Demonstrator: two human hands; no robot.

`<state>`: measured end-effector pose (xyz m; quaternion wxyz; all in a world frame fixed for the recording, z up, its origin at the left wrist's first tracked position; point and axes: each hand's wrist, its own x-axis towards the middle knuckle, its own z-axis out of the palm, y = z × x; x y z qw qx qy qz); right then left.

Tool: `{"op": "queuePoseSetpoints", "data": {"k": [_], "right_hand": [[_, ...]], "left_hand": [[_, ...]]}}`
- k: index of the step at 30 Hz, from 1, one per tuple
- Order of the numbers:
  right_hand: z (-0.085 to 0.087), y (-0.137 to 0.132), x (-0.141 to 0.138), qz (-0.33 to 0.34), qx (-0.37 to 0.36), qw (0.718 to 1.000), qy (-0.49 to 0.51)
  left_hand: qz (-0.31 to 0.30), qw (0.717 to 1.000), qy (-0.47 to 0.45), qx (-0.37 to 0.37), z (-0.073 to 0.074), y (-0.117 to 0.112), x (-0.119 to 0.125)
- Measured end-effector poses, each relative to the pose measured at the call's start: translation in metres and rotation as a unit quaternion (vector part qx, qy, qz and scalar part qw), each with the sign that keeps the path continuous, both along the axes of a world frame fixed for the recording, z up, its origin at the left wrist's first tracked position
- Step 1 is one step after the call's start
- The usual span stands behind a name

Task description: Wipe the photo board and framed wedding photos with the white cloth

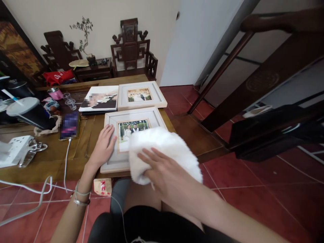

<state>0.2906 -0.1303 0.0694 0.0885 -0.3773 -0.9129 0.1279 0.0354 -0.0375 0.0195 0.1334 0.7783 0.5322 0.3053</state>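
Note:
A pale wooden picture frame [111, 163] lies face up at the table's near edge, holding a photo [123, 136] of two people outdoors. My left hand [103, 143] rests on its left side with the fingers laid out over the border. Over the frame's lower right part my right hand [158, 168] presses a fluffy white cloth [174, 145], its fingers curled into the fabric. The cloth hides that corner and part of the photo, and it hangs past the table's edge.
Behind lie a second picture frame [160, 96] and a photo album [111, 98]. To the left are a phone [69, 126] on a cable, a dark drink cup [32, 114], a pink cup [55, 93] and a power strip [17, 150]. A dark wooden chair [222, 91] stands on the right.

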Motion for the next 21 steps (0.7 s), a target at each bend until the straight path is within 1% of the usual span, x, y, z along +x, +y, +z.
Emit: {"op": "queuePoseSetpoints", "data": {"k": [2, 3, 5, 6, 7, 9, 11, 12, 14, 16, 18, 21], "right_hand": [[0.021, 0.002, 0.013, -0.006, -0.016, 0.999, -0.035], [0.031, 0.004, 0.015, 0.0, -0.021, 0.998, -0.051], [0.045, 0.008, 0.009, 0.025, -0.03, 0.997, -0.067], [0.048, 0.01, 0.002, 0.038, -0.032, 0.997, -0.066], [0.048, 0.011, -0.006, 0.052, -0.035, 0.996, -0.06], [0.042, 0.013, -0.021, 0.077, -0.037, 0.996, -0.04], [0.028, 0.012, -0.029, 0.082, -0.038, 0.996, -0.012], [0.02, 0.01, -0.029, 0.075, -0.036, 0.997, 0.003], [0.005, 0.005, -0.017, 0.048, -0.029, 0.998, 0.028], [-0.004, -0.001, 0.005, 0.011, -0.023, 0.999, 0.04], [-0.003, -0.005, 0.031, -0.033, -0.022, 0.999, 0.034], [0.012, -0.002, 0.057, -0.081, -0.016, 0.996, 0.023]], "left_hand": [[0.001, 1.0, 0.0, 0.018, -0.003, 0.002, -0.001], [0.001, 1.0, -0.002, 0.025, -0.004, 0.003, -0.001], [0.0, 0.999, -0.008, 0.035, -0.005, 0.005, -0.001], [-0.003, 0.999, -0.01, 0.037, -0.005, 0.006, -0.001], [-0.005, 0.999, -0.011, 0.04, -0.005, 0.006, -0.002], [-0.011, 0.999, -0.007, 0.043, -0.004, 0.007, -0.002], [-0.016, 0.999, 0.002, 0.046, -0.002, 0.007, -0.002], [-0.018, 0.999, 0.005, 0.048, -0.001, 0.006, -0.002], [-0.02, 0.998, 0.005, 0.051, 0.0, 0.006, -0.003], [-0.021, 0.998, 0.003, 0.053, 0.001, 0.007, -0.004], [-0.023, 0.998, 0.008, 0.05, 0.0, 0.007, -0.005], [-0.031, 0.998, 0.018, 0.045, -0.002, 0.01, -0.007]]}}
